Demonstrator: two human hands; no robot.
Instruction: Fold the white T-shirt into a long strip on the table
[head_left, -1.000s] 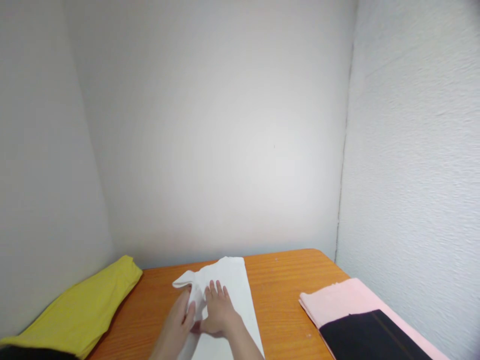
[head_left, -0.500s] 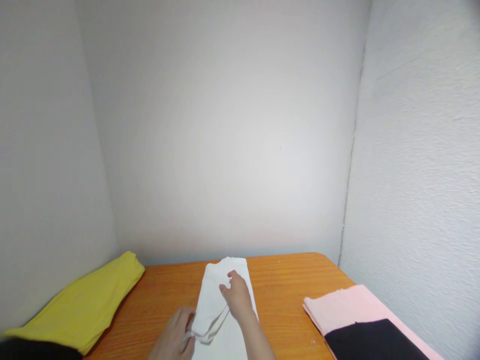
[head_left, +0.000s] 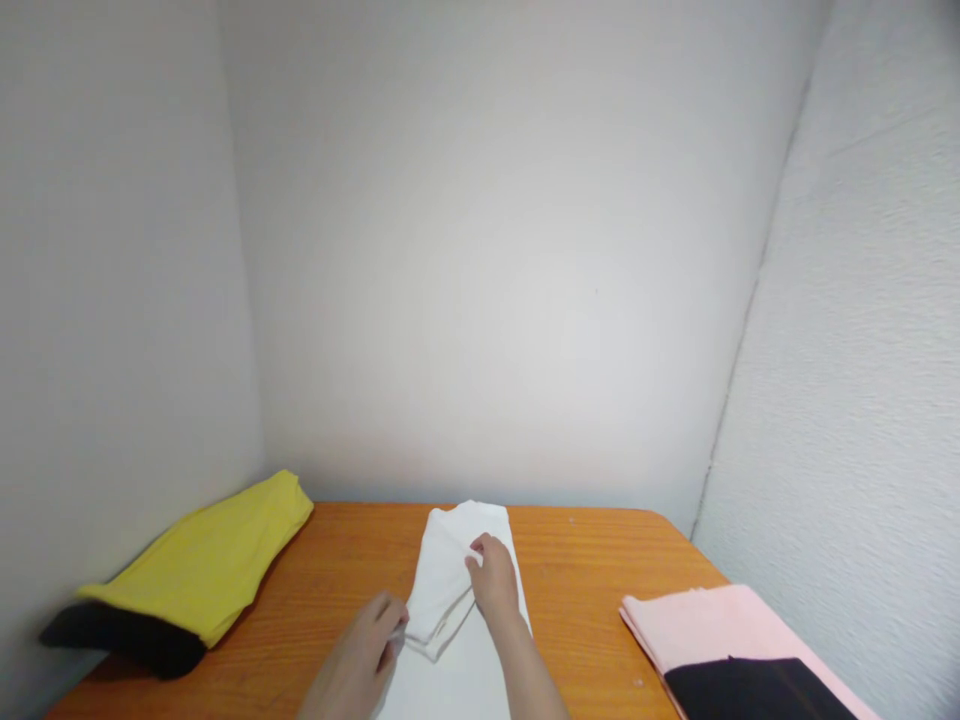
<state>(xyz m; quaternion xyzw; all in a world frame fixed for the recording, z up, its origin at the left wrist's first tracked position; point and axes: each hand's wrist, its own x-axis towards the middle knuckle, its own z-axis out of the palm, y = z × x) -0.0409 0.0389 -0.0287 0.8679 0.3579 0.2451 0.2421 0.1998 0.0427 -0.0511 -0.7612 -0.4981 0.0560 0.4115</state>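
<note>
White folded cloth point(head_left: 457, 600), smooth orange table point(head_left: 592, 570)

A wooden worktop point(head_left: 600, 570) with an orange-brown grain fills the lower part of the view, pushed into a corner of the room. Its far edge meets a plain, smooth pale grey back wall point(head_left: 495, 250), which glows brightest near its middle and fades to shadow towards the sides. A left wall point(head_left: 112, 300) of the same smooth grey stands close beside the worktop's left edge. The right wall point(head_left: 877, 350) is white and roughly textured, and joins the back wall along a thin dark seam point(head_left: 742, 340) that runs down to the worktop's rounded far right corner.
</note>
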